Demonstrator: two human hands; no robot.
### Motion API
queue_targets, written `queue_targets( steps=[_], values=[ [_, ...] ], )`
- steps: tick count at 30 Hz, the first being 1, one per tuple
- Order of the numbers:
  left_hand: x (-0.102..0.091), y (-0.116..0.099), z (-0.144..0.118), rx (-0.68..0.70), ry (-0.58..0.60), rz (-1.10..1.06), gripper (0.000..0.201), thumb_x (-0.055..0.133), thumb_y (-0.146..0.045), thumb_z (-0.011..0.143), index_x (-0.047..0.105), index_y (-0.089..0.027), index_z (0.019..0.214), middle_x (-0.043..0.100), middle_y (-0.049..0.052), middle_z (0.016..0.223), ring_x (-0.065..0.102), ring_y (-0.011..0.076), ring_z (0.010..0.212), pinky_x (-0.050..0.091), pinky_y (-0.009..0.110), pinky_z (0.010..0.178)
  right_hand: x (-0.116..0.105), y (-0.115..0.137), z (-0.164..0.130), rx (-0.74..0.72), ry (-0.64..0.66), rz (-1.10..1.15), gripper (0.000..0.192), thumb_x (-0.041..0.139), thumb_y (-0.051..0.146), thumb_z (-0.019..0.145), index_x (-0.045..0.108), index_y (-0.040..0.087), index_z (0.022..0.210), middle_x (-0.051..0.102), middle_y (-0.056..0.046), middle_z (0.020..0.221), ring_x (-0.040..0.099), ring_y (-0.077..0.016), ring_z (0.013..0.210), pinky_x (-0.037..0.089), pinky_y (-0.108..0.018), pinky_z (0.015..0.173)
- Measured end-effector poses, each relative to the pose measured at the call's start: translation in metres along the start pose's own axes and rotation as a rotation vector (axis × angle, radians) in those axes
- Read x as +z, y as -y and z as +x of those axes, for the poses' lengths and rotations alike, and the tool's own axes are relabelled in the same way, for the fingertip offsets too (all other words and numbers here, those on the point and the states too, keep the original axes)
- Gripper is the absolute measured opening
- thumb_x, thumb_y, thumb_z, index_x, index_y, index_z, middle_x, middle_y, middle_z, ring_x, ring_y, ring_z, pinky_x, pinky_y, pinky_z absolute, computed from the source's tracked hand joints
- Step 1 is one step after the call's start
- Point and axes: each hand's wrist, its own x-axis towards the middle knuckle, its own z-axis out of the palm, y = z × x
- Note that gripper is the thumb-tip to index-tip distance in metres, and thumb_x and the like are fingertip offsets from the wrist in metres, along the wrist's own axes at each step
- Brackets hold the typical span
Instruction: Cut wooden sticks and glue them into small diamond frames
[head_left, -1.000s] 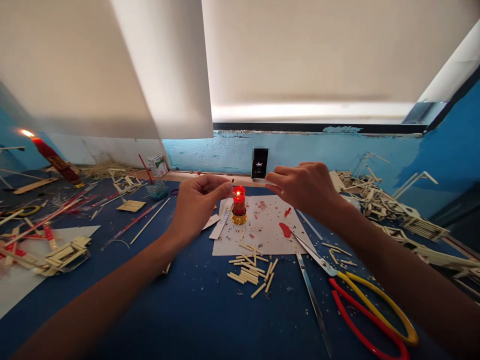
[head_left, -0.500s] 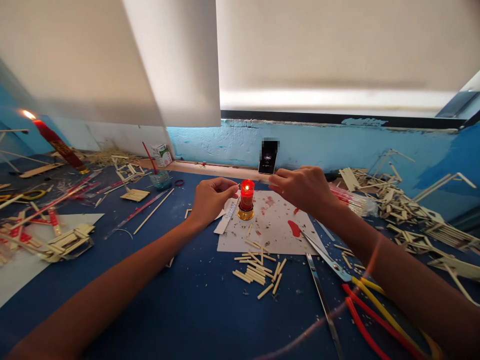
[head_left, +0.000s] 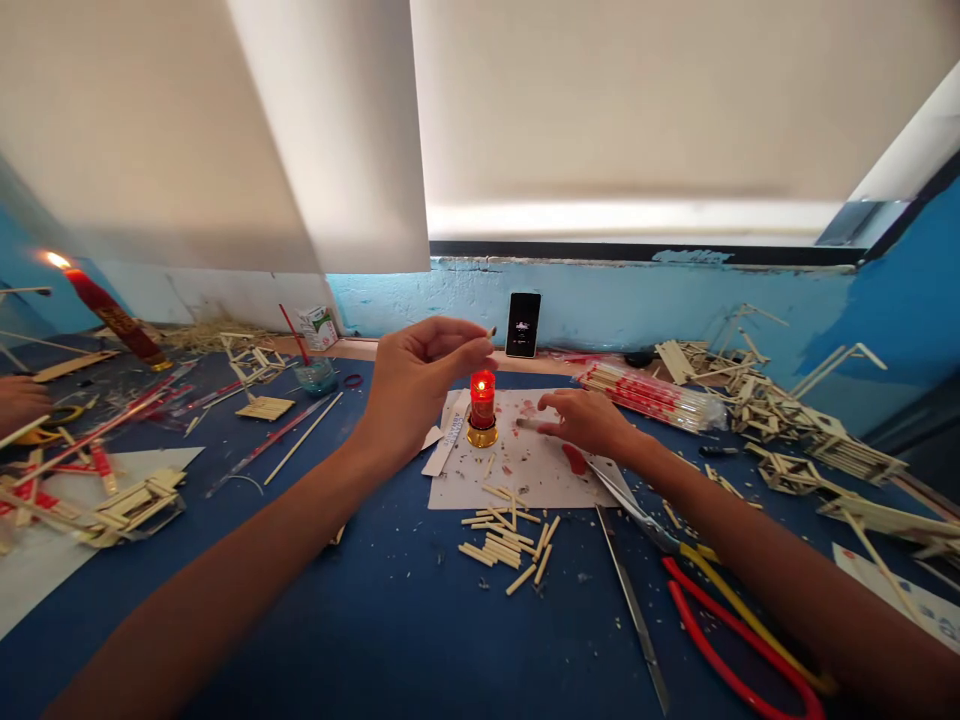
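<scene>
**A:** How are the hands posed?

**B:** The left hand (head_left: 416, 380) is raised above the table, thumb and forefinger pinching a short stick (head_left: 489, 333). The right hand (head_left: 585, 420) lies low on the white paper (head_left: 525, 470), fingers together, fingertips on a small pale piece there.

**A:** What lies around them?

**B:** A lit red candle (head_left: 481, 408) stands between the hands. Cut sticks (head_left: 506, 540) lie nearer the person, scissors (head_left: 705, 590) to the right.

**A:** Which way does the stick point?

**B:** Its length runs up and right, above the candle.

Red candle (head_left: 482, 398), blue table (head_left: 390, 600)
</scene>
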Motion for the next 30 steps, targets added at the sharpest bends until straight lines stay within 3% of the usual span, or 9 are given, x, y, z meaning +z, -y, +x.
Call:
queue_targets(
  steps=[3, 5, 8, 11, 14, 17, 21, 25, 30],
  values=[
    [0.02, -0.026, -0.002, 0.125, 0.03, -0.121, 0.006, 0.083, -0.021, 0.082, 0.078, -0.022, 0.086, 0.078, -0.002, 0.075, 0.077, 0.0165, 0.078, 0.063, 0.032, 0.086, -0.023, 0.004, -0.008, -0.066, -0.008, 0.245, 0.024, 0.065, 0.034, 0.102, 0.067, 0.016, 0.117, 0.072, -0.006, 0.109, 0.071, -0.0179, 0.088, 0.061, -0.036, 0.078],
    [0.03, -0.04, -0.005, 0.192, 0.026, -0.176, 0.007, 0.081, -0.018, 0.082, 0.078, -0.024, 0.085, 0.077, -0.003, 0.076, 0.077, 0.0159, 0.079, 0.063, 0.033, 0.091, -0.047, 0.01, -0.019, -0.107, -0.064, 0.409, 0.022, 0.053, 0.027, 0.107, 0.068, 0.016, 0.117, 0.073, -0.007, 0.105, 0.07, -0.0163, 0.082, 0.06, -0.033, 0.073],
    [0.04, -0.055, -0.012, 0.233, -0.007, -0.196, 0.007, 0.078, -0.018, 0.083, 0.076, -0.025, 0.084, 0.076, -0.004, 0.075, 0.077, 0.016, 0.079, 0.062, 0.034, 0.092, -0.085, 0.024, -0.042, -0.161, -0.205, 0.622, 0.038, 0.034, 0.022, 0.109, 0.07, 0.017, 0.12, 0.074, -0.008, 0.095, 0.067, -0.017, 0.078, 0.057, -0.033, 0.071],
    [0.044, -0.062, -0.021, 0.217, -0.001, -0.221, 0.008, 0.079, -0.019, 0.082, 0.073, -0.026, 0.081, 0.074, -0.006, 0.07, 0.078, 0.0162, 0.078, 0.062, 0.033, 0.09, -0.115, 0.042, -0.066, -0.225, -0.376, 0.766, 0.032, 0.041, 0.031, 0.109, 0.069, 0.021, 0.123, 0.071, -0.005, 0.09, 0.068, -0.0181, 0.083, 0.058, -0.036, 0.078],
    [0.047, -0.064, -0.03, 0.153, 0.031, -0.292, 0.012, 0.081, -0.018, 0.079, 0.072, -0.025, 0.077, 0.075, -0.006, 0.069, 0.079, 0.0162, 0.076, 0.063, 0.03, 0.083, -0.135, 0.063, -0.085, -0.304, -0.517, 0.965, 0.015, 0.06, 0.033, 0.104, 0.069, 0.029, 0.115, 0.073, 0.0, 0.087, 0.072, -0.0177, 0.084, 0.061, -0.036, 0.08],
    [0.05, -0.062, -0.04, 0.066, 0.119, -0.369, 0.014, 0.082, -0.014, 0.081, 0.074, -0.024, 0.075, 0.078, -0.004, 0.071, 0.078, 0.0153, 0.075, 0.062, 0.026, 0.075, -0.144, 0.083, -0.098, -0.316, -0.62, 1.131, 0.008, 0.073, 0.025, 0.096, 0.071, 0.03, 0.102, 0.078, 0.001, 0.087, 0.076, -0.0184, 0.083, 0.064, -0.034, 0.077],
    [0.055, -0.057, -0.051, -0.025, 0.229, -0.424, 0.013, 0.085, -0.014, 0.083, 0.078, -0.025, 0.081, 0.082, -0.003, 0.077, 0.076, 0.0112, 0.074, 0.059, 0.018, 0.066, -0.14, 0.099, -0.104, -0.337, -0.721, 1.127, 0.013, 0.075, 0.019, 0.094, 0.075, 0.03, 0.1, 0.08, 0.002, 0.091, 0.078, -0.0175, 0.087, 0.067, -0.031, 0.076],
    [0.059, -0.055, -0.058, -0.025, 0.246, -0.445, 0.013, 0.086, -0.016, 0.083, 0.081, -0.027, 0.081, 0.084, -0.004, 0.082, 0.077, 0.0101, 0.079, 0.06, 0.016, 0.071, -0.134, 0.111, -0.105, -0.289, -0.834, 1.17, 0.012, 0.077, 0.02, 0.092, 0.075, 0.031, 0.097, 0.08, 0.003, 0.085, 0.078, -0.0173, 0.082, 0.067, -0.03, 0.073],
    [0.062, -0.054, -0.059, -0.007, 0.219, -0.462, 0.013, 0.086, -0.016, 0.083, 0.082, -0.028, 0.08, 0.085, -0.003, 0.086, 0.08, 0.0155, 0.086, 0.065, 0.024, 0.08, -0.128, 0.117, -0.106, -0.253, -0.866, 1.149, 0.012, 0.075, 0.019, 0.093, 0.073, 0.031, 0.095, 0.079, 0.002, 0.082, 0.079, -0.0181, 0.076, 0.068, -0.03, 0.069]
  ],
)
